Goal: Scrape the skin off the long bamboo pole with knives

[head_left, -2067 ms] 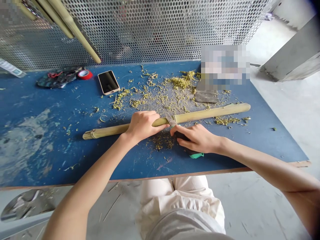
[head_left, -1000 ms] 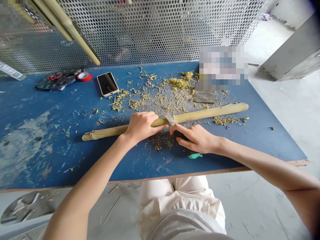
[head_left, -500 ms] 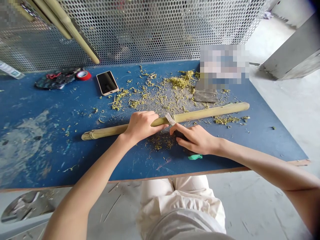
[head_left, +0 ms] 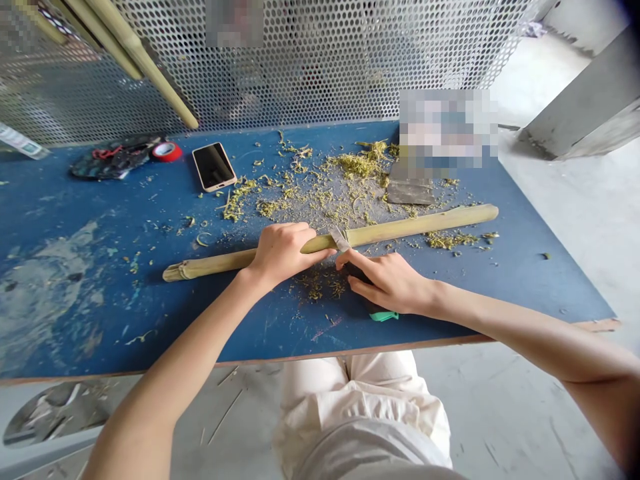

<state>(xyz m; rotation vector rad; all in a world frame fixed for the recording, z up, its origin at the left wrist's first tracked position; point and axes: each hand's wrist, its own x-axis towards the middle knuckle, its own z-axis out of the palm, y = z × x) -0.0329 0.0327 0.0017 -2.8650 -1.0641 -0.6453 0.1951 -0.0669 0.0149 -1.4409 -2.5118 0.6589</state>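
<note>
- Head view, the person's left hand (head_left: 283,257): it is closing firmly around the bamboo pole (head_left: 405,227), with the fingers wrapped over the top of the shaft.
- Head view, the right hand (head_left: 390,283): it is curling around what looks like the dark handle of a small knife (head_left: 340,239), whose pale blade is resting against the pole just past the left fingertips. Most of the handle is hidden by the fingers. A teal plastic piece (head_left: 384,316) is lying just below this hand.
- Head view, the pole: it is lying nearly flat across the blue workbench (head_left: 75,320), running from a frayed, split end (head_left: 175,272) at the left to a cleaner end at the right.
- Handling, as I judge it: the pole should be light and stiff but slick along its smooth skin, and the split end may splinter. The firmest hold looks to be around the sound shaft, well clear of the blade.
- Head view, nearby: green-yellow shavings (head_left: 350,167) are scattering over the bench, around a smartphone (head_left: 214,167), a roll of red tape (head_left: 167,151) and a flat grey slab (head_left: 410,192), which is partly blurred.
</note>
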